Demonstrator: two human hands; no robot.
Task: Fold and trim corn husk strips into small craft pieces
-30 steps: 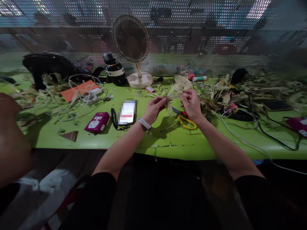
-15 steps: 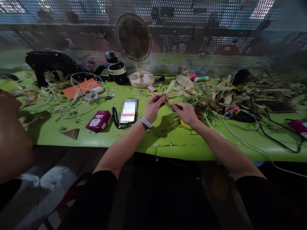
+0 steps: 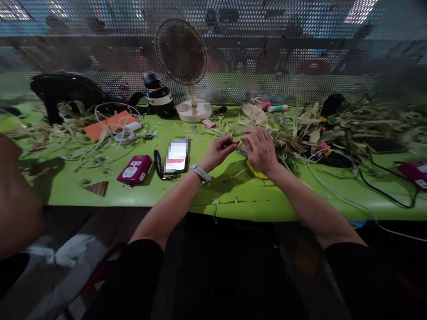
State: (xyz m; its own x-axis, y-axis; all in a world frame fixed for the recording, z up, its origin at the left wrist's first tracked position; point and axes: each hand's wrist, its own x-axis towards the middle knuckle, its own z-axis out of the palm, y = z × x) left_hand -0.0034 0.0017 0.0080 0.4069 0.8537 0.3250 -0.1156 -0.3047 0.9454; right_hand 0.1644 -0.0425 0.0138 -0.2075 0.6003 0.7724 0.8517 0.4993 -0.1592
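Note:
My left hand (image 3: 220,151), with a pale watch band at its wrist, pinches a small pale strip of dried husk (image 3: 237,140) between thumb and fingers. Facing it, my right hand (image 3: 262,150) has its back turned up and its fingers bent toward the same strip; its thumb and fingertips meet the strip's right side, partly hidden. Under and beside my right hand lie scissors with a yellow handle (image 3: 256,172), flat on the green table (image 3: 213,189). A heap of dried corn husks (image 3: 300,129) spreads just beyond and right of that hand.
Left of my hands lie a phone (image 3: 176,155) and a purple power socket (image 3: 135,170). A fan (image 3: 193,110) and a black bottle (image 3: 160,100) stand behind. Cables (image 3: 333,184) cross the right side. A person's arm (image 3: 20,191) is at far left.
My right hand has turned over, its back now up, and its fingers have lifted toward the strip. The long pale husk end between my hands no longer shows. The view has shifted slightly.

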